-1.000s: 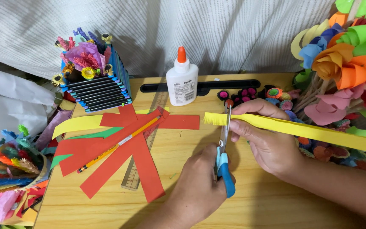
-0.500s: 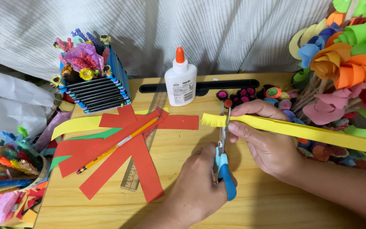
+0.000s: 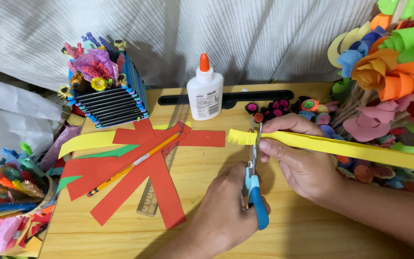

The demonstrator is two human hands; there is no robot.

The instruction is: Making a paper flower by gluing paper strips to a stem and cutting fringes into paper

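My left hand (image 3: 224, 216) grips blue-handled scissors (image 3: 254, 189), blades pointing away from me and meeting the edge of a long yellow paper strip (image 3: 341, 147). The strip's left end (image 3: 239, 137) is cut into a fine fringe. My right hand (image 3: 300, 156) pinches the strip just right of the blades, holding it level above the wooden table (image 3: 303, 230). The rest of the strip runs off to the right edge of the view.
Red paper strips (image 3: 144, 172), a pencil (image 3: 132, 164) and a clear ruler (image 3: 156, 192) lie left of the hands. A white glue bottle (image 3: 205, 93) stands behind, beside a box of paper flowers (image 3: 104, 88). Rolled paper flowers (image 3: 389, 76) crowd the right side, and paper scraps (image 3: 10, 201) the left.
The fringed end of the yellow strip has crept slightly left past the scissor blades. Both hands stay in nearly the same place.
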